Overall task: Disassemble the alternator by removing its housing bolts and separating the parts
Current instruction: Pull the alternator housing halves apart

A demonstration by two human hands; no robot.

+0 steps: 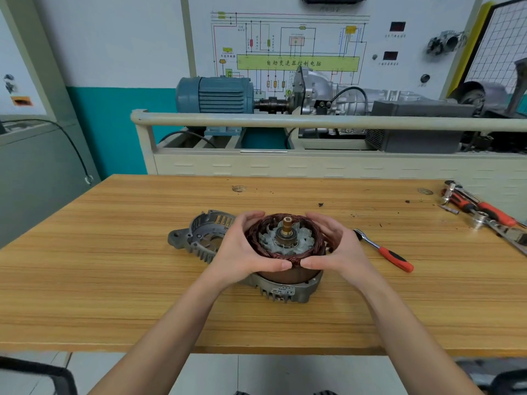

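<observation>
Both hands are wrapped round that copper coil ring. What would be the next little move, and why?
Probably a straight lift of the copper stator ring off the lower housing. The left hand and right hand grip it on opposite sides, the other housing half already lies apart on the table, and the rotor shaft stands free inside the ring.

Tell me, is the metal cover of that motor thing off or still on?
Off. One housing cover lies by itself on the table, left of the alternator, whose copper windings are exposed between the left hand and right hand.
</observation>
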